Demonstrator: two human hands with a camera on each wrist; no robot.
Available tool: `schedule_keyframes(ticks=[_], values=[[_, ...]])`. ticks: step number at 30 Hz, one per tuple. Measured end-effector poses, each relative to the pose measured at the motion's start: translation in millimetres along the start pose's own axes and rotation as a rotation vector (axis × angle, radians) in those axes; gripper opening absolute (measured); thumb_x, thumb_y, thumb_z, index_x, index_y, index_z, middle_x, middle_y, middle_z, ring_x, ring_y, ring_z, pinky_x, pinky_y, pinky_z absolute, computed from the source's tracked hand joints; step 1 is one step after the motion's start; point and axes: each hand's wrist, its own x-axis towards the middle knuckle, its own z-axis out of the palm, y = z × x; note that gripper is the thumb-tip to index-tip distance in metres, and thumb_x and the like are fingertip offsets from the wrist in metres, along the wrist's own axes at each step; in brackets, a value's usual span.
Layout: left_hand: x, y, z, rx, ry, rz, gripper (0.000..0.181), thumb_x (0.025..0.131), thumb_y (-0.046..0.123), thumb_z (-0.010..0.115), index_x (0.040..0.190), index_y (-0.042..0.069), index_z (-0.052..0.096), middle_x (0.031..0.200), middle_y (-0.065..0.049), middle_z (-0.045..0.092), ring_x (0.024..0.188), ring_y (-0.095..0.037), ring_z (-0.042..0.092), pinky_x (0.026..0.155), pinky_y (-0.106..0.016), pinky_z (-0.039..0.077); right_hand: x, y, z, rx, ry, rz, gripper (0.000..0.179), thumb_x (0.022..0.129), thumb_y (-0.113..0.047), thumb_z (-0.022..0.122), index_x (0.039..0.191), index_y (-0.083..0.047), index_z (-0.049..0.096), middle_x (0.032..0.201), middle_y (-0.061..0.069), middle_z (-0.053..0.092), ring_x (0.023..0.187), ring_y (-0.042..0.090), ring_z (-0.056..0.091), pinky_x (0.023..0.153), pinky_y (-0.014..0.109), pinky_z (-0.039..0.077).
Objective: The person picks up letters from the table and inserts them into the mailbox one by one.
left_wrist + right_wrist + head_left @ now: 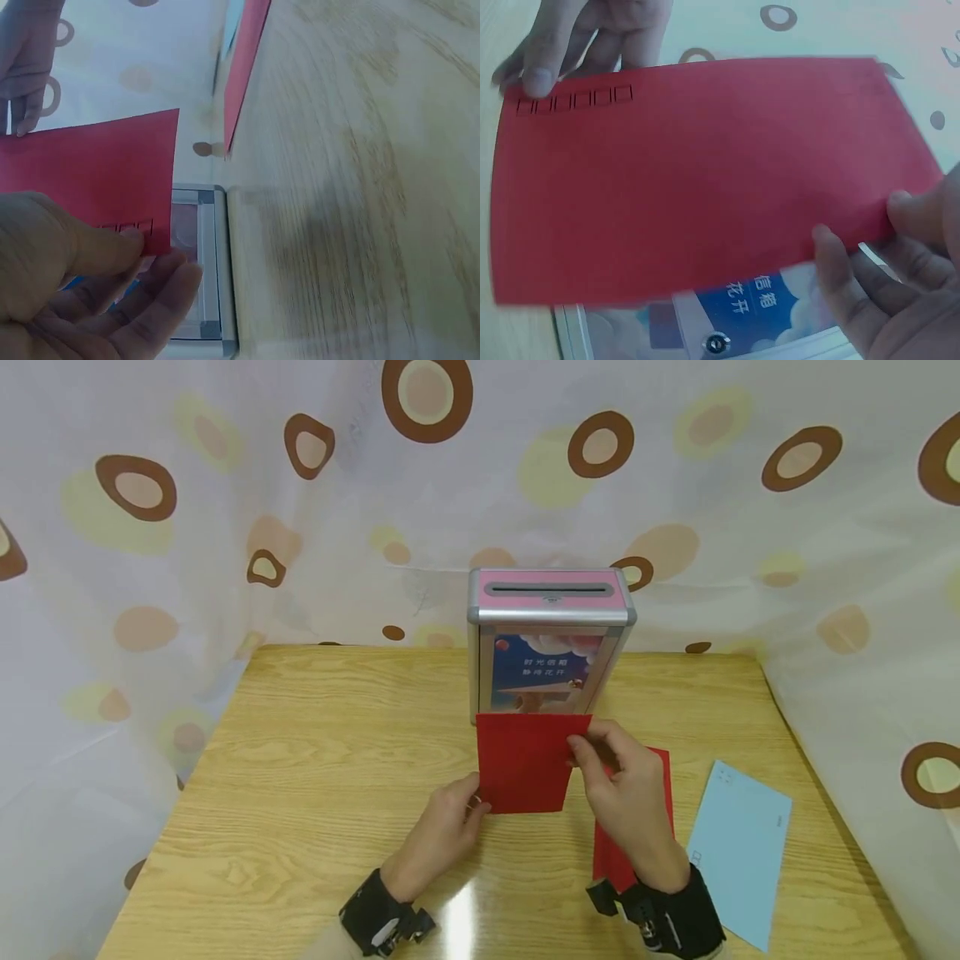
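Both hands hold a red envelope up off the table, before a silver-framed letter box. My left hand pinches its lower left corner, the thumb lying over the row of small printed squares seen in the right wrist view. My right hand pinches the opposite side near the top corner. In the right wrist view the envelope spans both hands with its plain face showing. The letter box has a pink top with a narrow slot and a picture panel, partly hidden behind the envelope.
Another red envelope lies on the wooden table, partly covered by my right hand and wrist. To its right rests a light blue envelope. A patterned curtain surrounds the table at the back and sides.
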Motion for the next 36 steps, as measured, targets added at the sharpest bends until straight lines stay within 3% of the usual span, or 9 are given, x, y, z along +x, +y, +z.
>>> schedule_keyframes(ticks=[4, 9, 15, 20, 29, 36], values=[[1.2, -1.4, -3.2, 0.056, 0.033, 0.013, 0.024, 0.089, -0.007, 0.063, 0.109, 0.005, 0.062, 0.096, -0.004, 0.070, 0.081, -0.010, 0.063, 0.068, -0.023, 0.056, 4.2, -2.9, -4.7, -0.029, 0.022, -0.059, 0.023, 0.082, 0.004, 0.073, 0.104, -0.002, 0.068, 0.085, 0.006, 0.072, 0.074, 0.015, 0.066, 0.072, 0.014, 0.053], [6.0, 0.9, -9.1, 0.055, 0.046, 0.011, 0.023, 0.089, -0.006, 0.063, 0.108, 0.006, 0.063, 0.096, -0.002, 0.070, 0.081, -0.008, 0.063, 0.069, -0.022, 0.056, 13.8, -7.0, -10.6, -0.032, 0.068, -0.179, 0.032, 0.074, 0.012, 0.076, 0.104, 0.002, 0.068, 0.088, 0.010, 0.072, 0.075, 0.015, 0.066, 0.074, 0.013, 0.053], [25.2, 11.7, -24.1, 0.097, 0.088, 0.100, 0.022, 0.088, -0.006, 0.066, 0.106, 0.005, 0.063, 0.096, -0.004, 0.070, 0.081, -0.008, 0.063, 0.069, -0.023, 0.056, 27.0, -17.4, -24.2, -0.043, 0.116, -0.243, 0.029, 0.072, 0.016, 0.074, 0.097, 0.004, 0.068, 0.083, 0.012, 0.070, 0.077, 0.010, 0.063, 0.080, 0.013, 0.052], [44.2, 22.6, -45.4, 0.121, 0.122, 0.178, 0.024, 0.086, -0.005, 0.068, 0.107, 0.005, 0.064, 0.098, -0.005, 0.071, 0.083, -0.009, 0.064, 0.072, -0.024, 0.057, 42.7, -32.7, -37.3, -0.056, 0.181, -0.330, 0.022, 0.071, 0.016, 0.073, 0.091, 0.007, 0.070, 0.080, 0.016, 0.069, 0.078, 0.010, 0.062, 0.080, 0.015, 0.051], [79.4, 46.4, -81.8, 0.179, 0.213, 0.344, 0.022, 0.087, -0.006, 0.067, 0.107, 0.002, 0.063, 0.098, -0.008, 0.070, 0.084, -0.012, 0.064, 0.075, -0.026, 0.057, 74.0, -73.1, -48.3, 0.170, 0.281, -0.458, 0.013, 0.077, 0.013, 0.070, 0.090, 0.015, 0.068, 0.084, 0.024, 0.069, 0.079, 0.022, 0.065, 0.083, 0.024, 0.055], [104.6, 69.8, -103.2, 0.206, 0.272, 0.462, 0.022, 0.089, -0.006, 0.064, 0.109, 0.000, 0.062, 0.098, -0.010, 0.069, 0.085, -0.015, 0.063, 0.074, -0.027, 0.056, 98.5, -96.3, -57.5, 0.239, 0.388, -0.467, 0.013, 0.076, 0.012, 0.072, 0.086, 0.019, 0.066, 0.084, 0.027, 0.068, 0.077, 0.025, 0.064, 0.082, 0.026, 0.057]])
